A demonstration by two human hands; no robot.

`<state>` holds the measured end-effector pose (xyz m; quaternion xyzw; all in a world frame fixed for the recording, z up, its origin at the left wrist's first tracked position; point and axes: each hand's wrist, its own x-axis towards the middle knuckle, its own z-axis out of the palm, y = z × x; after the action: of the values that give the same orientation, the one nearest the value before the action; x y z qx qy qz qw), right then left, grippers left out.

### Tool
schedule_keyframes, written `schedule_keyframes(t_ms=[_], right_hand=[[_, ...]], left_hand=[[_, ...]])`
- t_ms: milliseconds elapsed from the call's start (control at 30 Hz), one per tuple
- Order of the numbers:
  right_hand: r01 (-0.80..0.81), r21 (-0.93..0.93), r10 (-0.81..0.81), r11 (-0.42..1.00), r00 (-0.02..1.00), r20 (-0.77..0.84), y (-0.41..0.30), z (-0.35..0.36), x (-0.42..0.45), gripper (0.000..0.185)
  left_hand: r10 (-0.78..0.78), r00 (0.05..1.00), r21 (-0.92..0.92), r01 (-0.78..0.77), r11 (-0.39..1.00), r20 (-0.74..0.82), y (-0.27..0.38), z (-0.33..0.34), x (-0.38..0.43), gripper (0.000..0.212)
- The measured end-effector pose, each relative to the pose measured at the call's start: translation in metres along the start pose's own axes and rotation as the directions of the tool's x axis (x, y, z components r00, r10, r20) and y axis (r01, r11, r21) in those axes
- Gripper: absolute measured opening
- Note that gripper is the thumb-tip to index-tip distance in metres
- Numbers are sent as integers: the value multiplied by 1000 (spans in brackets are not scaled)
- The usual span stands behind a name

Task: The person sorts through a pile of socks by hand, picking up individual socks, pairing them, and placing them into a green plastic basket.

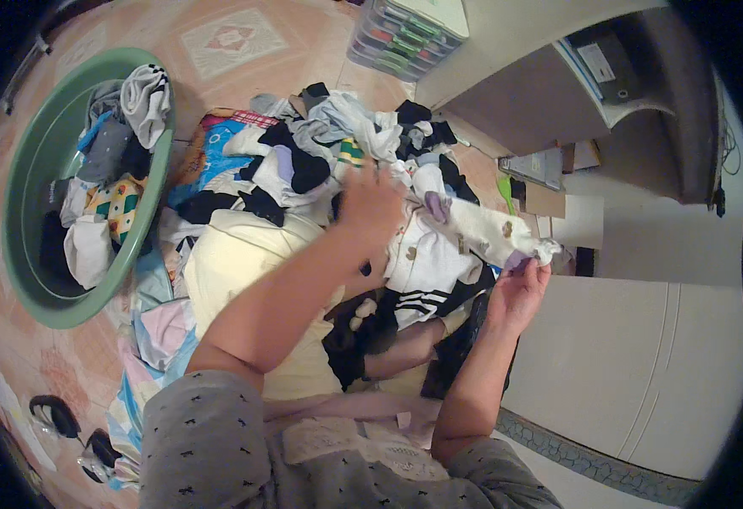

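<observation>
My right hand (519,294) pinches one end of a white patterned sock (479,226) with purple patches. The sock stretches out to the left above a heap of socks. Motion blurs my left hand (373,198), which is over the middle of the heap; whether its fingers hold anything is unclear. Near it lie a green-and-yellow striped sock (350,151), a black sock (310,170) and pale grey socks (346,121). Below the stretched sock is a white sock with small motifs (425,254), and a black-striped white sock (419,306) lies closer to me.
On the left, a green plastic basin (25,191) holds several bundled socks. A pale yellow cloth (238,248) lies before me. Stacked plastic drawers (403,38) stand at the back, a light cabinet panel (600,356) at the right. Dark footwear (56,417) sits at lower left.
</observation>
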<state>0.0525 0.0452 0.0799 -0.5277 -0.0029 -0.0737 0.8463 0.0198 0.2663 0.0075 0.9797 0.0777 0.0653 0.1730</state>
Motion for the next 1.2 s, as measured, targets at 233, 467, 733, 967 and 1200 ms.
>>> schedule_keyframes(t_ms=[233, 467, 733, 967, 1200], right_hand=[[105, -16, -105, 994, 995, -2, -22, -15, -3, 22], [85, 2, -83, 996, 981, -178, -40, -55, -6, 25], [-36, 172, 84, 984, 956, -280, -43, -75, -12, 18], [410, -141, -426, 901, 898, -113, -45, -15, 2, 11], [433, -575, 30, 694, 781, 624, 18, 28, -6, 12]], left_hand=[[-459, 882, 24, 459, 888, 109, -78, -60, 17, 34], [-368, 930, 234, 355, 905, 11, -74, -61, 12, 26], [-331, 937, 269, 293, 918, 109, -51, -35, 7, 30], [-405, 872, 159, 374, 914, 277, -59, -51, 25, 29], [-200, 868, -652, -171, 738, -454, -37, -88, 21, 27]])
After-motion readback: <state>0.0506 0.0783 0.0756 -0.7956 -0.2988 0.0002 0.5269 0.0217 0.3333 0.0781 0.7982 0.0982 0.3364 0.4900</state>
